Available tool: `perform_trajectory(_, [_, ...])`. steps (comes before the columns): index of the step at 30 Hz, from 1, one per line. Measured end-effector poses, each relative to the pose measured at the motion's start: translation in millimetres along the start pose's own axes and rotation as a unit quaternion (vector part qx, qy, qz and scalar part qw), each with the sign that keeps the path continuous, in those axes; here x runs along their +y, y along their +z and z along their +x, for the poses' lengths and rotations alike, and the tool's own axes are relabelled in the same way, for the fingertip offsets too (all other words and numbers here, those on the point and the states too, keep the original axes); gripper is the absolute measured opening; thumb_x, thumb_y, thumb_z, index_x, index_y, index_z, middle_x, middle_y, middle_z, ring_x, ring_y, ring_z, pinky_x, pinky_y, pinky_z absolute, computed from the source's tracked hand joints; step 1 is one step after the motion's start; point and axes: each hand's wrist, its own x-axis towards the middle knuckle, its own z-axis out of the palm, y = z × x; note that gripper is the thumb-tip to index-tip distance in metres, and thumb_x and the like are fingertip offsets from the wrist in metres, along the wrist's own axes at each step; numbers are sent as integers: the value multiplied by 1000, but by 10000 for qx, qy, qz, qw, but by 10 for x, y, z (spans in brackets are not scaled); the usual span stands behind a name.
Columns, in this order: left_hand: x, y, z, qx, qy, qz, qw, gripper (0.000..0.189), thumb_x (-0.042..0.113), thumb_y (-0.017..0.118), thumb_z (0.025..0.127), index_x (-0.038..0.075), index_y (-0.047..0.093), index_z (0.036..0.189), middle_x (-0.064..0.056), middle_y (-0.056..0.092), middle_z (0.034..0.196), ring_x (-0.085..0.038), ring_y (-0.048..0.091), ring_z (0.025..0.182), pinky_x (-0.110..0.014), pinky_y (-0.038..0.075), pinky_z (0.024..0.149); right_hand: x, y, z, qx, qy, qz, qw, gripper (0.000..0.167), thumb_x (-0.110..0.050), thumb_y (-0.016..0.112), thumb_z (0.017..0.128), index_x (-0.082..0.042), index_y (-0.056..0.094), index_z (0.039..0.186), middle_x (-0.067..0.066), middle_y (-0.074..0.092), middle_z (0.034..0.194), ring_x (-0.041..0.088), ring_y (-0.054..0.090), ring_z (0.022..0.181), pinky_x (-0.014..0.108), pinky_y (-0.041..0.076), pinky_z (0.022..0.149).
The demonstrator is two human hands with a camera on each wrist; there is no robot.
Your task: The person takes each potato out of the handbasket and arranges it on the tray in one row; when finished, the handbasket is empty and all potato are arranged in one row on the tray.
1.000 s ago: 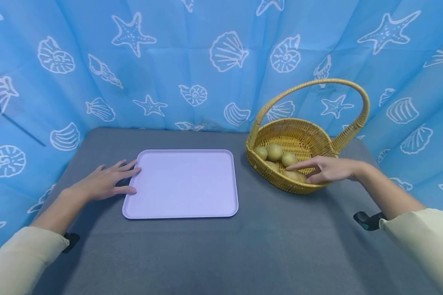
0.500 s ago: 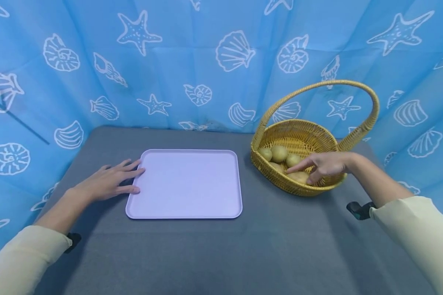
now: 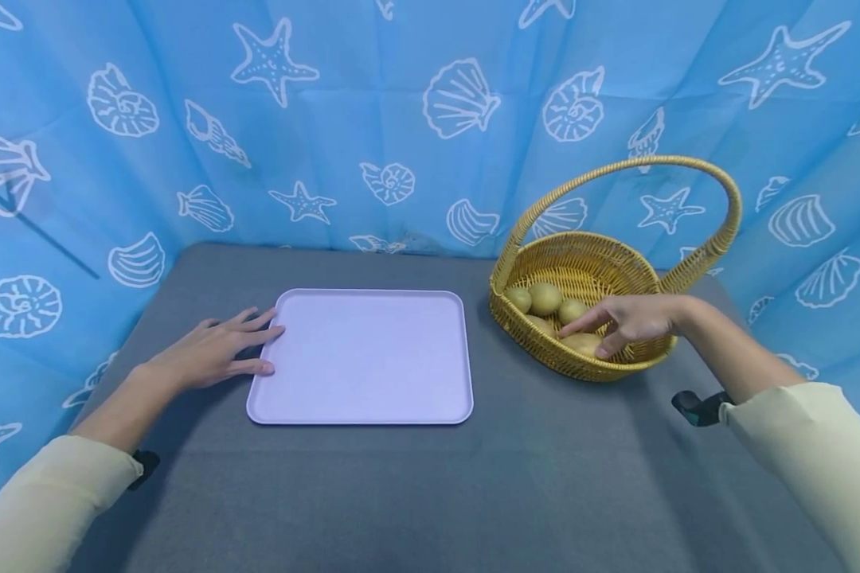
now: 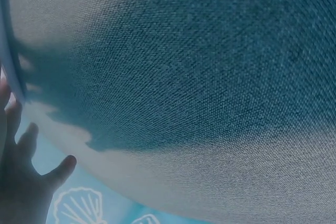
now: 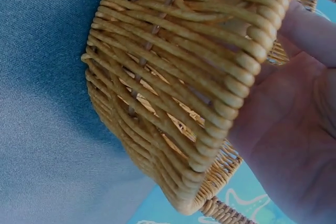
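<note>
Two hands, one left hand (image 3: pixel 213 350) and one right hand (image 3: pixel 636 315) | two sleeves (image 3: pixel 64 497), two dark wrist pieces (image 3: pixel 700 407) | one table (image 3: pixel 416 493) bearing one tray (image 3: pixel 361 358) and one basket (image 3: pixel 573 368) with one handle (image 3: pixel 631 163) | five pieces visible inside: three green rounds (image 3: pixel 545 299), two tan pieces (image 3: pixel 582 344), partly hidden

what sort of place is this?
Probably a staged tabletop recording spot: a blue seashell-print curtain behind a grey cloth-covered table, and a dark device at each wrist.
</note>
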Motion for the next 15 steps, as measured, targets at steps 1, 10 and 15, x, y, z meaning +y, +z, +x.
perform_trajectory(1, [3, 2, 3, 0, 12, 12, 10000, 80, 59, 62, 91, 13, 40, 153, -17, 23, 163, -48, 13, 148, -78, 10, 106, -4, 8, -18, 52, -35, -76, 10000, 60, -21, 69, 92, -5, 49, 146, 24, 38, 154, 50, 30, 141, 65, 28, 111])
perform_trajectory(10, [10, 4, 6, -50, -7, 76, 10000, 82, 62, 60, 90, 13, 40, 153, -18, 24, 162, -49, 13, 147, -79, 11, 105, -146, 13, -206, 592, -587, -660, 9943, 58, -19, 68, 93, 0, 48, 145, 21, 44, 150, 47, 36, 139, 66, 32, 107])
perform_trajectory(15, [9, 6, 7, -73, -32, 27, 10000, 82, 62, 60, 90, 13, 39, 153, -18, 23, 163, -50, 12, 147, -80, 10, 105, -286, -27, -284, 661, -671, -761, 9926, 57, -14, 67, 93, -5, 48, 147, 20, 51, 145, 34, 48, 132, 56, 41, 106])
